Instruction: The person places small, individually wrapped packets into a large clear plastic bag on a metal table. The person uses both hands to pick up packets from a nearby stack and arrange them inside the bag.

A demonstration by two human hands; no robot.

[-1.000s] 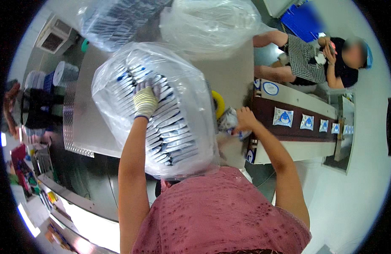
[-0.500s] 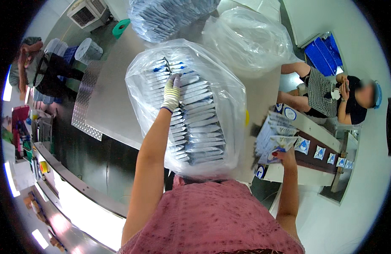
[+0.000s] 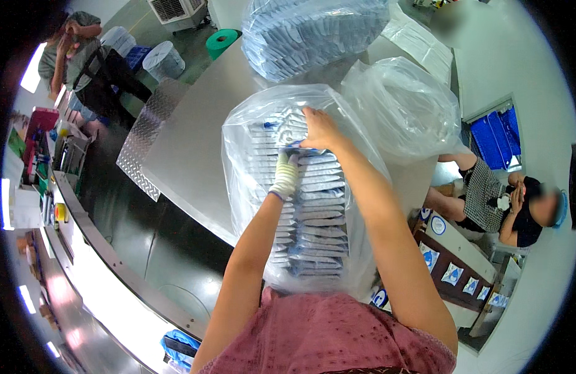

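Observation:
A clear plastic bag (image 3: 237,156) lies open on the metal table in front of me, with rows of small white-and-blue packets (image 3: 322,212) standing on edge in it. My right hand (image 3: 323,132) is bare and closed round a bunch of packets (image 3: 292,128) at the far end of the rows. Just nearer, my left hand (image 3: 284,177), in a striped glove, reaches into the bag against the packets. Its fingers are stretched out, with the tips partly hidden under the bunch.
A packed bag (image 3: 313,40) and a loose clear bag (image 3: 403,109) lie beyond on the table (image 3: 194,131). At right, a conveyor belt (image 3: 442,274) carries several packets beside a seated person (image 3: 487,193). Another person (image 3: 101,56) stands far left.
My right hand has brought a bunch of packets from the conveyor into the bag's far end. My left hand has drawn back slightly along the rows. The whole view has shifted.

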